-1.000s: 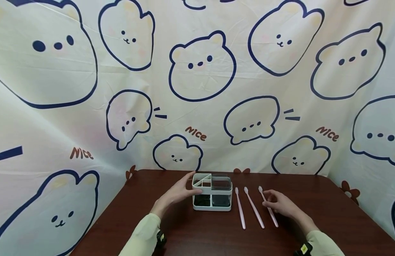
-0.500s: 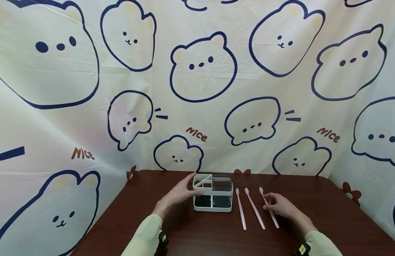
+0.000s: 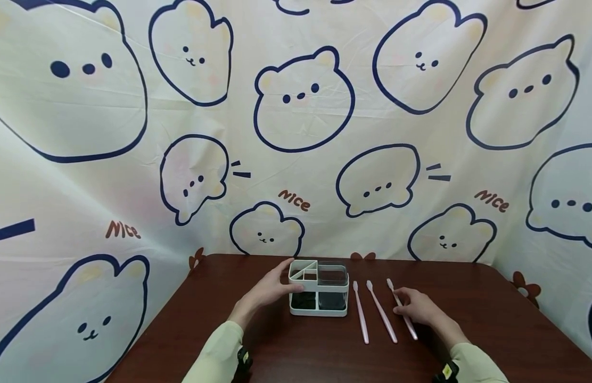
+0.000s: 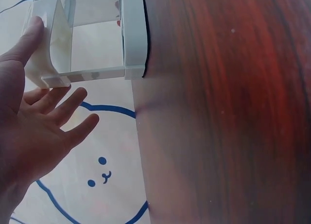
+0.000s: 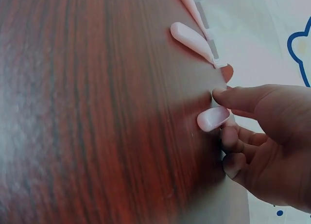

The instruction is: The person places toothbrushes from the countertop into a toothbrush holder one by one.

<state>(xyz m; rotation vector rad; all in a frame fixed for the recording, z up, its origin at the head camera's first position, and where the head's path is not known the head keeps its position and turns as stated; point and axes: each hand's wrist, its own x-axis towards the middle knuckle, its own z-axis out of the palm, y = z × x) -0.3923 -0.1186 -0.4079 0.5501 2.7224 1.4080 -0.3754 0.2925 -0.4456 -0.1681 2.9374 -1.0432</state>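
Observation:
A white two-tier organizer box (image 3: 325, 288) with dividers and clear walls stands on the brown table (image 3: 296, 351). My left hand (image 3: 262, 296) holds its left end, thumb (image 4: 32, 37) on the upper rim and the other fingers behind it. To the right of the box lie three pale pink toothbrushes, heads pointing away. With thumb and fingertips, my right hand (image 3: 419, 307) pinches the rightmost toothbrush (image 3: 410, 326) around its middle. In the right wrist view the handle end (image 5: 210, 119) pokes out between thumb and fingers. The left toothbrush (image 3: 360, 314) and middle toothbrush (image 3: 382, 313) lie untouched.
A cream cloth (image 3: 303, 125) printed with blue-outlined animal faces hangs behind the table and along both sides. The table's back edge runs close behind the organizer box. Dark bands sit on both wrists over pale green sleeves.
My right wrist and forearm have shifted slightly left while the fingers stay at the rightmost toothbrush. My left hand and the organizer box stay in place.

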